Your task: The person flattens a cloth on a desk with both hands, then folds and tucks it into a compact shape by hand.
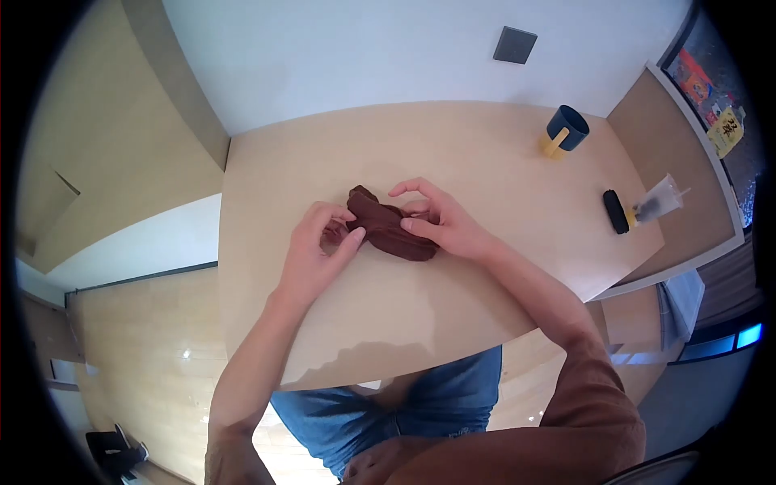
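A dark reddish-brown folded cloth (386, 229) lies bunched on the light wooden table in front of me. My left hand (319, 242) is at its left end, thumb and fingertips closed on the cloth's edge. On the right side, my right hand (444, 222) has its thumb on top of the cloth, with the index finger raised and curved above it and the other fingers partly hidden behind the thumb and cloth.
At the table's (323, 162) back right stands a dark blue mug (568, 127) with a yellow handle. A black elongated case (615, 212) and a clear plastic cup with a straw (659, 200) are near the right edge, beside a low partition (671, 153).
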Demonstrator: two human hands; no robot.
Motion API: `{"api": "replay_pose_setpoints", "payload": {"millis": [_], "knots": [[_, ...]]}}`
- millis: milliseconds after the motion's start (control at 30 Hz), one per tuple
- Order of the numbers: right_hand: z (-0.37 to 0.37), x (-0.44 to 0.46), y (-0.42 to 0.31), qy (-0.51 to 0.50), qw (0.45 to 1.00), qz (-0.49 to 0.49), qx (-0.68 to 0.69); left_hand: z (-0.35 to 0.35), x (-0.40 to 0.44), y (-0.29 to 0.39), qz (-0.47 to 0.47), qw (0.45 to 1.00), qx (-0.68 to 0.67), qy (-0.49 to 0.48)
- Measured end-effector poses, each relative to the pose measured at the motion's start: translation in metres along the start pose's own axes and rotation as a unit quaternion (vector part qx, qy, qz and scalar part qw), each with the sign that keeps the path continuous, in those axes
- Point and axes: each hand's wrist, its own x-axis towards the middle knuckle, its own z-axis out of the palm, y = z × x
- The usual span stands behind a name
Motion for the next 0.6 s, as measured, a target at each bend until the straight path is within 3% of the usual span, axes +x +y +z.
{"api": "replay_pose_setpoints", "payload": {"millis": [200,300,400,467,600], "knots": [[0.013,-0.002,0.002,-0.001,1.000,-0.026,-0.009,0.010,0.000,-0.003,-0.009,0.983,-0.184,0.003],[0.021,-0.005,-0.007,0.016,0.997,0.007,-0.075,0.008,-0.001,0.009,-0.122,0.959,-0.255,-0.005],[0.029,-0.003,0.003,0.054,0.988,-0.020,-0.141,0.014,0.000,0.001,-0.022,0.973,-0.229,0.027],[0.034,-0.001,0.002,0.073,0.977,-0.012,-0.201,0.014,0.000,0.003,-0.030,0.968,-0.243,0.048],[0.036,0.001,0.009,0.098,0.977,-0.089,-0.168,0.015,0.001,0.008,-0.022,0.971,-0.226,0.074]]}}
